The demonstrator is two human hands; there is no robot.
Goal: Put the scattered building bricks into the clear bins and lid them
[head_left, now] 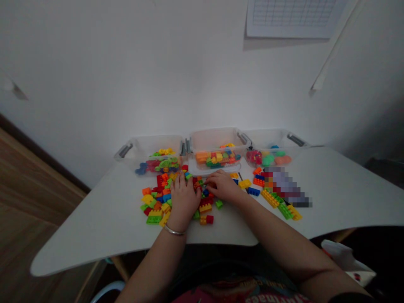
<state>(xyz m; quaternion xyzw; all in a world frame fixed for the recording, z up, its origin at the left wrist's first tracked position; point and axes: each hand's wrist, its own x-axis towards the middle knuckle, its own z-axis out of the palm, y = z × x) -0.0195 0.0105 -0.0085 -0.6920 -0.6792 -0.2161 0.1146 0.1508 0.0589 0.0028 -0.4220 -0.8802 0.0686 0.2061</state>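
A loose pile of colourful toy building bricks (156, 213) lies on the white table. My left hand (184, 197), with a silver bangle at its wrist, rests palm down over the pile, fingers spread and stretched out. At the pile's right side, my right hand (222, 186) has its fingers bent in a pinch among the bricks. Whatever is between those fingertips is too small and dark to make out. Just below the hands are a yellow brick (205, 208), a small green brick (219, 204) and a red brick (210, 219). Both palms hide part of the pile.
Behind the pile stand a left clear bin (151, 145), a middle clear bin (214, 139) and a right clear bin (268, 138), each holding toy pieces. A line of joined bricks (277, 202) lies at the right beside a blurred-out item (285, 187). The table's (341, 189) front edge is near me.
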